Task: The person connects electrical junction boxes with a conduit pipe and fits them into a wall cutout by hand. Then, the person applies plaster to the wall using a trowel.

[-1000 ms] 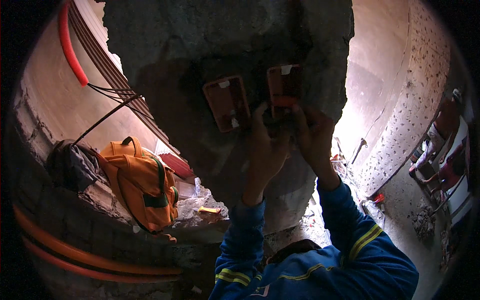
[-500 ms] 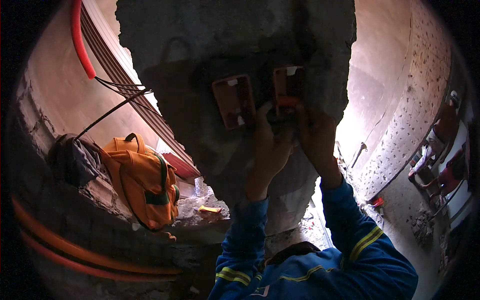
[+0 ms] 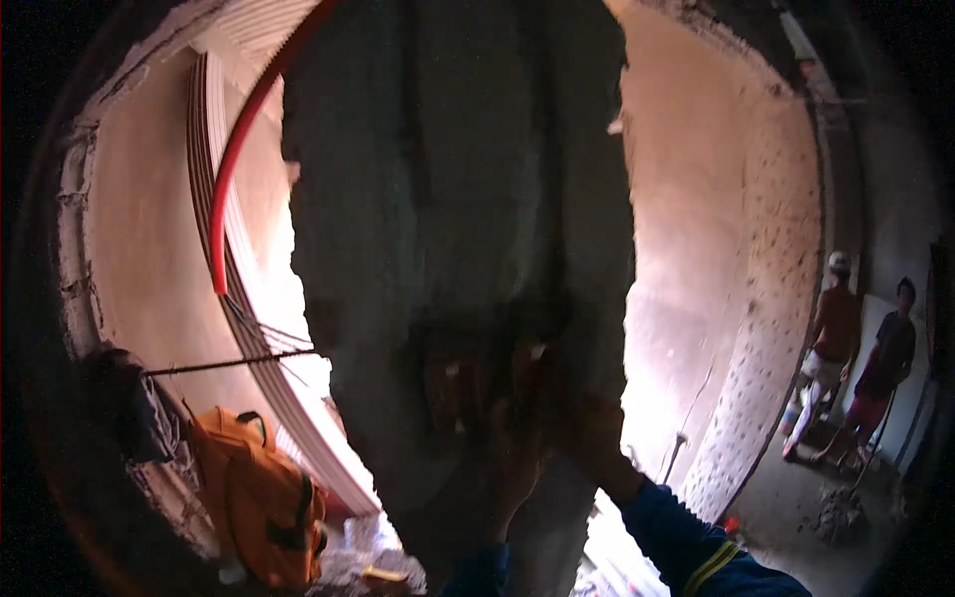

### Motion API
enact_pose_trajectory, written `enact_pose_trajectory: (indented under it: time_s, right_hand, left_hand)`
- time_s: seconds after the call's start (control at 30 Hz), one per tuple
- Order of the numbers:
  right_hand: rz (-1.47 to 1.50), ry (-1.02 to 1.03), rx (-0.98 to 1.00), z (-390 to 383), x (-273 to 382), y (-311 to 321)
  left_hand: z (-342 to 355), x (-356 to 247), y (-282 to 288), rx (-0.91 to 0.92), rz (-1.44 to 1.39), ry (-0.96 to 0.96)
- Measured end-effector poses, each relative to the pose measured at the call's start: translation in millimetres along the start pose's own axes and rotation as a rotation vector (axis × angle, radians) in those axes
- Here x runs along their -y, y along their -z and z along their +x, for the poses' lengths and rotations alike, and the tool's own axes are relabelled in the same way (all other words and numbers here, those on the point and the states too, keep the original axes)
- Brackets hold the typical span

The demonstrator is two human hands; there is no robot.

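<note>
Two reddish wall boxes are set side by side in a dark cement wall [image 3: 458,199]. The left box [image 3: 458,390] and the right box [image 3: 533,360] show only dimly. My left hand [image 3: 519,460] is raised against the wall, just below and between the boxes. At the lower edge of the right box is my right hand [image 3: 594,438], coming in from the right in a blue sleeve with a yellow stripe. Deep shadow and blur hide the fingers of both hands, and whatever they may hold.
A red corrugated conduit [image 3: 221,224] with black wires hangs at the left. An orange backpack [image 3: 264,502] hangs beside a dark cloth bundle, below a rod [image 3: 234,363]. A yellow-handled tool [image 3: 384,574] lies on rubble. Two people [image 3: 836,323] stand at the far right.
The view has tilted upward, so the boxes and my hands sit lower and look darker. Both hands remain by the right box. The people at right show more fully.
</note>
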State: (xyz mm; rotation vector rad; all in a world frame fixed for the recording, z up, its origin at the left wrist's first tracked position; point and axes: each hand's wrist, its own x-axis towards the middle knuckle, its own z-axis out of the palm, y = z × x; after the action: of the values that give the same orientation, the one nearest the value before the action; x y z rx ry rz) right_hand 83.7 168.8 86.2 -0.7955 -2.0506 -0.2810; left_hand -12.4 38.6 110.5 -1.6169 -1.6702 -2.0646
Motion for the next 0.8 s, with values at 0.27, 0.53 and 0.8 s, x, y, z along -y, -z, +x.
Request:
enact_pose_trajectory:
  time_s: [0.27, 0.53, 0.8]
  right_hand:
    - [0.615, 0.277, 0.036, 29, -65, -29]
    - [-0.048, 0.464, 0.108, 50, -9, 27]
    - [0.321, 0.144, 0.141, 44, -45, -11]
  left_hand:
    - [12, -5, -3, 0.172, -0.311, 0.197]
    - [14, -7, -5, 0.077, -0.092, 0.045]
    - [14, -20, -5, 0.065, 0.068, -0.027]
